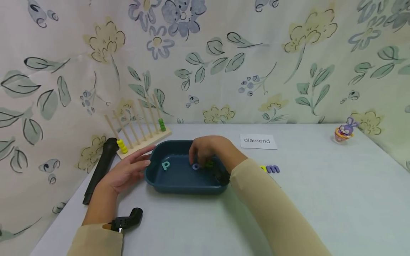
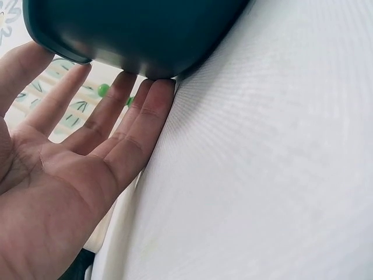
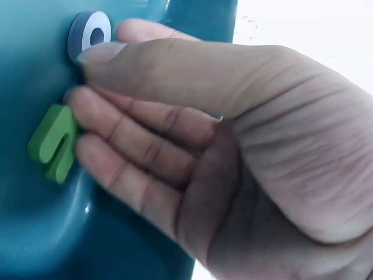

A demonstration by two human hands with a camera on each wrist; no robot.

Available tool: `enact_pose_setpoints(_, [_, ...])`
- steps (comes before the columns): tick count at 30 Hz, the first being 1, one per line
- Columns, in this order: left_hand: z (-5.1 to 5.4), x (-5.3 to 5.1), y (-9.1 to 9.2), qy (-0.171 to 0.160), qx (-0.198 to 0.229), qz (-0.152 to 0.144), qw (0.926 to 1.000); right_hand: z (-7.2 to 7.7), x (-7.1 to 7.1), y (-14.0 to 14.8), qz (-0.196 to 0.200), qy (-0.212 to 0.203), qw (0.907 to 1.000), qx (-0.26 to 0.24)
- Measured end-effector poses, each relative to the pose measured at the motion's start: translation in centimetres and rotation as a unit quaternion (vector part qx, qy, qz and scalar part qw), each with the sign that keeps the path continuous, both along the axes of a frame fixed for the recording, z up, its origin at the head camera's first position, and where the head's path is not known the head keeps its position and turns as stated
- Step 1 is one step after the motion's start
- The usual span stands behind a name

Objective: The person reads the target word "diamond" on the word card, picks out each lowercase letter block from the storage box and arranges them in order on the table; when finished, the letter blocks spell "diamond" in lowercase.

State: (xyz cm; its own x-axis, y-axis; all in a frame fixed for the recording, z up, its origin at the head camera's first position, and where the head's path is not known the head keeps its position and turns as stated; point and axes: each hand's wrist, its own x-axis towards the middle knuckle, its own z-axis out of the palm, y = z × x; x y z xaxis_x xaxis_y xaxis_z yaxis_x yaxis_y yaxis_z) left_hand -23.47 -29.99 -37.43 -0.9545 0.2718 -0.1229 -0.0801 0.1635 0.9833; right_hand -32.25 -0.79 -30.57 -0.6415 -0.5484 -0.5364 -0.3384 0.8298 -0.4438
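My left hand (image 1: 129,170) rests its straight fingertips against the left outer wall of a dark teal tray (image 1: 185,189). In the left wrist view the fingers (image 2: 154,108) touch the tray's side near the table. Reaching into the tray, my right hand (image 1: 208,149) has its fingers loosely bent. Its thumb tip overlaps the edge of a purple letter o (image 3: 100,26), and no grip on it shows. Beside the other fingertips lies a green letter n (image 3: 52,140). A light teal letter p (image 1: 165,165) is at the tray's left.
Right of the tray lie a purple letter m (image 1: 273,169) and a yellow letter (image 1: 263,168) partly hidden by my arm. Behind them is a card reading "diamond" (image 1: 258,141). A wooden peg rack (image 1: 144,142) with beads, a black tube (image 1: 100,172) and a rabbit toy (image 1: 345,131) surround the area.
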Motion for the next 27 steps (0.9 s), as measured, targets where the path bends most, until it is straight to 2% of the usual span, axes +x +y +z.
enact_pose_setpoints(8, [-0.1,-0.2,0.0,-0.003,-0.007,0.0,1.0,-1.2,-0.1,-0.5,0.013,-0.005,0.9998,0.012])
enact_pose_setpoints(13, [-0.1,-0.2,0.0,-0.001,-0.005,0.001,1.0,-1.4,-0.1,-0.8,0.02,0.006,0.9995,0.023])
enact_pose_setpoints(20, [0.0,-0.2,-0.1,-0.014,0.018,0.002,0.9997,-1.4,0.0,-0.9,0.009,-0.013,0.9998,0.008])
enact_pose_setpoints(27, [0.1,-0.1,-0.1,-0.016,0.022,0.003,0.9996,-1.5,0.0,-0.9,-0.003,-0.013,0.9998,0.011])
